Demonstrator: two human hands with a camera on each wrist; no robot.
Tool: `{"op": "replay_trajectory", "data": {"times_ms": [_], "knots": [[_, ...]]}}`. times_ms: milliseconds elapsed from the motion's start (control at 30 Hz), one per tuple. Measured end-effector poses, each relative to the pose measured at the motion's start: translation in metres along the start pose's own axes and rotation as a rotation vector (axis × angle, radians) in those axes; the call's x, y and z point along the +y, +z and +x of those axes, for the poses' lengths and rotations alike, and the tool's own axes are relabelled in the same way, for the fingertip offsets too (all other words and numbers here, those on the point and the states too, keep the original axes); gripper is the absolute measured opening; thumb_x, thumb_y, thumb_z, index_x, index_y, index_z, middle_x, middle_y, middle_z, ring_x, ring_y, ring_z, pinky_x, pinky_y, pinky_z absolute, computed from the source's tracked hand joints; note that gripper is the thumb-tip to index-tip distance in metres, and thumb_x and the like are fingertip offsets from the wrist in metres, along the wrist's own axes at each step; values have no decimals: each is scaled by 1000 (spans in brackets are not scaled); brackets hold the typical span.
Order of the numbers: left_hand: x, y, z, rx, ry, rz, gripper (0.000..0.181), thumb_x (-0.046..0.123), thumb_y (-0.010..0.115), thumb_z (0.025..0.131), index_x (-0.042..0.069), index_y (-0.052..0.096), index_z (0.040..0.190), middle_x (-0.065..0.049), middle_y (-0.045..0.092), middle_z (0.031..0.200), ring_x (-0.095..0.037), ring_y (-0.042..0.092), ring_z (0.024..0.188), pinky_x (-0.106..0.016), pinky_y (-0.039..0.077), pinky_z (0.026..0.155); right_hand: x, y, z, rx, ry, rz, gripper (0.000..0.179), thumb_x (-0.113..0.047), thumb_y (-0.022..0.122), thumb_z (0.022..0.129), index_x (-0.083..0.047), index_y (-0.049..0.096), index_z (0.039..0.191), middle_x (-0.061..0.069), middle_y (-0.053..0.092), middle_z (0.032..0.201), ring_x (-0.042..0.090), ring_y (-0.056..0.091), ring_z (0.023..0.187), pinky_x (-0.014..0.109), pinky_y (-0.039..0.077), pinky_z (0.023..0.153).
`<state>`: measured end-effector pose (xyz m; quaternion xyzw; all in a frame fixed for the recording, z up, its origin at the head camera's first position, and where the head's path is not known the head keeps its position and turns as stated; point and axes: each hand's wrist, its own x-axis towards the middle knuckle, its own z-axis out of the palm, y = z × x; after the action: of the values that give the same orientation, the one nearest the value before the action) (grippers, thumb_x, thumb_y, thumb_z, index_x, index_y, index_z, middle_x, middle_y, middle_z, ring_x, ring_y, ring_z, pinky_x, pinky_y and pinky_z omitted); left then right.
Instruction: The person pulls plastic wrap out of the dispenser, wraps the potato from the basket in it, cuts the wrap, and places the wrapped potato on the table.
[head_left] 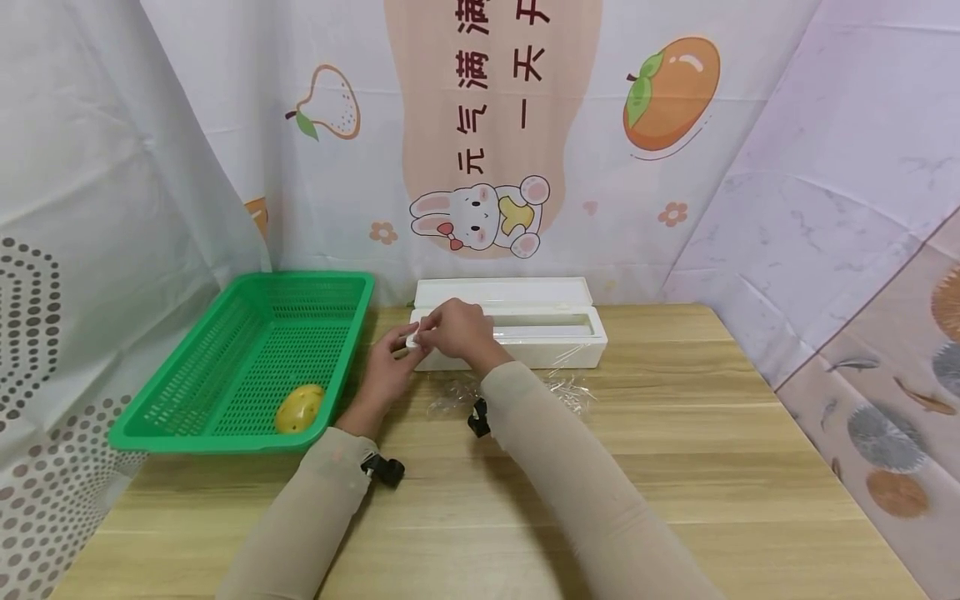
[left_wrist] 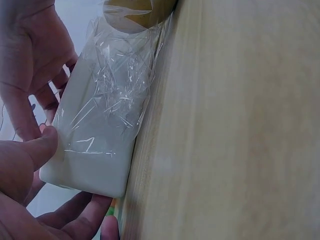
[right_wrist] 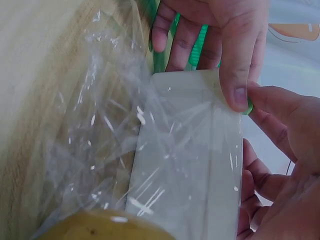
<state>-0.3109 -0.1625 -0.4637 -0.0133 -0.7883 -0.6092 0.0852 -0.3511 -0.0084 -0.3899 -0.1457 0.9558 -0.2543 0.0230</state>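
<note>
A white cling film box (head_left: 517, 353), its lid raised, lies across the back of the table. My left hand (head_left: 386, 367) grips its left end, thumb (left_wrist: 42, 147) on top and fingers against the end. Curled at that same corner is my right hand (head_left: 459, 329), its fingertips meeting my left thumb; I cannot tell exactly what they pinch. In the right wrist view, the right hand (right_wrist: 287, 155) has its other fingers along the box's edge. Clear cling film (right_wrist: 105, 140) hangs crumpled down the front. A yellow, rounded item (right_wrist: 107, 227) shows at the film, hidden in the head view by my right forearm.
To the left stands a green plastic basket (head_left: 258, 443) with a yellow potato-like item (head_left: 300, 408) in it. Printed curtains (head_left: 315, 208) hang directly behind the wooden table (head_left: 675, 467) and at both sides. Dark wrist cameras (head_left: 386, 469) are strapped to my sleeves.
</note>
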Motion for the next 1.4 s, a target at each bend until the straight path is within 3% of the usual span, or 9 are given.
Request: {"op": "replay_trajectory", "data": {"times_ms": [167,400,767,1033,1200,1400], "knots": [[2,-1,0,-14,-4,-7,52,17,73,98,5,57,146,-19,56,149,-36,56,132,-47,52,103,3,-1,1,-26,-3,-5,15,-51,77,91,-39,82,98,-20,75,108,18,63,104,45,48,90],[-3,-3,3,-24,7,-39,52,17,75,97,6,59,145,-19,57,146,-34,57,131,-15,52,82,3,-5,-1,8,-30,-47,10,-47,79,90,-37,82,90,-20,74,98,23,59,102,54,43,98],[-2,-3,3,-22,22,-15,49,20,75,97,9,61,143,-18,59,143,-33,59,127,-19,55,80,7,-9,-3,5,-46,-104,12,-48,76,92,-38,82,92,-18,75,102,22,55,100,52,42,95],[-2,-4,3,-14,0,-4,51,19,75,97,8,60,144,-24,61,139,-37,63,121,-23,57,80,16,-17,-4,-18,-39,-81,12,-45,76,93,-35,83,92,-17,75,102,22,55,98,58,40,101],[-1,-4,4,-14,3,20,50,20,75,97,9,60,144,-22,61,139,-36,63,122,-23,57,82,22,-20,-5,-21,-24,-64,12,-47,77,92,-36,83,92,-17,76,102,22,56,98,60,40,102],[-2,-4,4,-31,-15,10,52,21,76,96,10,59,144,-21,60,141,-36,62,125,-32,59,87,30,-24,-7,-32,1,-49,11,-47,78,91,-37,83,90,-16,76,99,22,56,97,59,40,101]]}}
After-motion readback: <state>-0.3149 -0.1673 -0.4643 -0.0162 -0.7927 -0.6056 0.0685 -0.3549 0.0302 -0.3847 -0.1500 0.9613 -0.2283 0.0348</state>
